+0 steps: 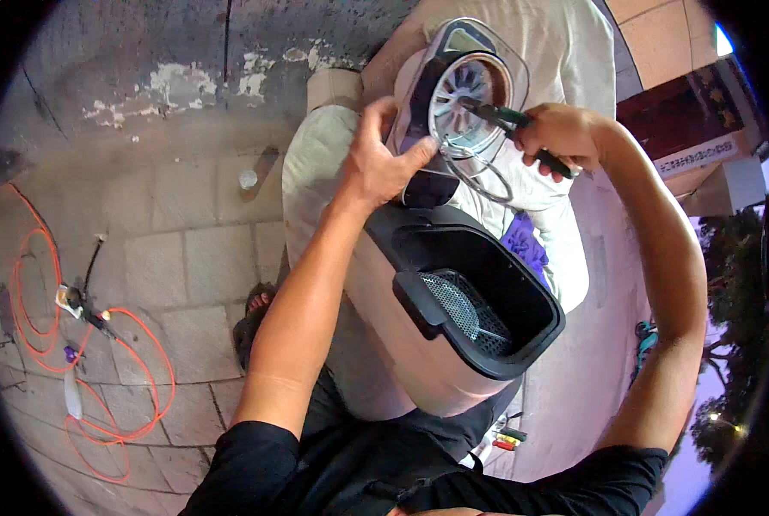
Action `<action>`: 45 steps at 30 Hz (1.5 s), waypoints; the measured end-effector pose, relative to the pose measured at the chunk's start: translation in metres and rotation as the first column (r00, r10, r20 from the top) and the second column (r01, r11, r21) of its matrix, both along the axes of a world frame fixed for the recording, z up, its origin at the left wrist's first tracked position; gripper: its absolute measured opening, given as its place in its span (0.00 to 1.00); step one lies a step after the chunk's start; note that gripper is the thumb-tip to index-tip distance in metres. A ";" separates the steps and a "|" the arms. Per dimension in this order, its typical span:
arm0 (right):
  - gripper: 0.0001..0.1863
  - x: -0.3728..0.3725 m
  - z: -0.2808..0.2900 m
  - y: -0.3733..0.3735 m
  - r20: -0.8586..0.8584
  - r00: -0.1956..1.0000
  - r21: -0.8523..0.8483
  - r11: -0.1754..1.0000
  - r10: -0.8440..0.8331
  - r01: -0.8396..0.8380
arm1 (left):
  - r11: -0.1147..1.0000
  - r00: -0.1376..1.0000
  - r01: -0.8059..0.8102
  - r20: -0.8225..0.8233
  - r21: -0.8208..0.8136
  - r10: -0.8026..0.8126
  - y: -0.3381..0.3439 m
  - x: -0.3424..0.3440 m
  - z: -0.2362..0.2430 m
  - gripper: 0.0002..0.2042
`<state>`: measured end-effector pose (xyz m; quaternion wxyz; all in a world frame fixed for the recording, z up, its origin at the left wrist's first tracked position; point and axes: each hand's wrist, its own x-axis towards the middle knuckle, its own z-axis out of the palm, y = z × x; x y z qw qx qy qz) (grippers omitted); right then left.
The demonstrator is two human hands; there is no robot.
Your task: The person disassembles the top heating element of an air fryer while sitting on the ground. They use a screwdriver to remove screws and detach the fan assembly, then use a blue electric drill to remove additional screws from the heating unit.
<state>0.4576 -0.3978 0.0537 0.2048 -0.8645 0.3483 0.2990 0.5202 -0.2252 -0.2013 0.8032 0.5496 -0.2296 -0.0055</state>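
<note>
At the top centre, a dark-edged appliance part [415,99] holds a round, silvery fan wheel [469,90] with blades. My left hand [380,159] grips its near left edge, thumb on the front and fingers around the side. My right hand [561,138] is closed around black-and-green handled pliers [501,114], whose jaws reach over the fan wheel; the picture does not show whether they bite on anything. A loop of thin wire [492,185] hangs below the rim. Nearer me stands a pale beige appliance body [393,353] with a black opening and a perforated metal tray [453,301] inside.
Pale cloth [320,163] lies under the parts, with a purple cloth [525,243] beside the body. Orange hose [165,361] coils on the paving at left, near a white spray bottle [73,396]. Several coloured-handled tools [507,439] lie at lower right. A worn wall [144,52] stands behind.
</note>
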 end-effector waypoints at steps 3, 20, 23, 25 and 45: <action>0.12 -0.006 0.001 -0.005 0.017 0.996 0.051 0.995 -0.089 0.088 | 0.923 0.834 -0.376 0.464 0.085 0.298 0.003 -0.002 0.039 0.24; 0.08 0.004 -0.005 -0.005 -0.041 0.996 0.039 0.996 0.077 -0.076 | 0.447 0.271 -0.814 0.923 0.371 -0.272 -0.057 0.039 0.089 0.31; 0.07 0.002 -0.003 0.004 -0.049 0.996 -0.026 0.996 0.079 -0.080 | 0.447 0.286 -0.806 0.917 0.388 -0.279 -0.058 0.039 0.088 0.31; 0.07 0.005 -0.006 0.000 -0.067 0.993 -0.042 0.995 0.092 -0.095 | 0.464 0.277 -0.801 0.921 0.380 -0.276 -0.059 0.040 0.087 0.31; 0.15 0.012 -0.012 0.011 -0.111 0.981 -0.177 0.969 0.156 -0.174 | 0.390 0.323 -0.812 0.891 0.433 -0.318 -0.058 0.037 0.086 0.31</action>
